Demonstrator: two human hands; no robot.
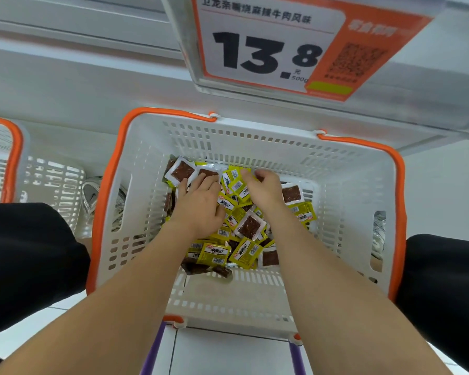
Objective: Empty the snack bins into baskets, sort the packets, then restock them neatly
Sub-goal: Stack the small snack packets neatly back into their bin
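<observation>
Packets [245,230] are heaped toward the far wall of the basket [255,147], partly hidden by both hands. The left hand [201,205] is laid flat on them; whether the curled right hand [266,190] grips any cannot be told. "13.8" is printed on the price tag [255,50].

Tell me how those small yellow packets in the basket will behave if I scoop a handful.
Probably light and limp: the yellow packets are small flat sachets heaped in the basket. Their glossy film looks slippery, so some may slide out of a handful. Flat shapes, so rolling seems unlikely.
</observation>
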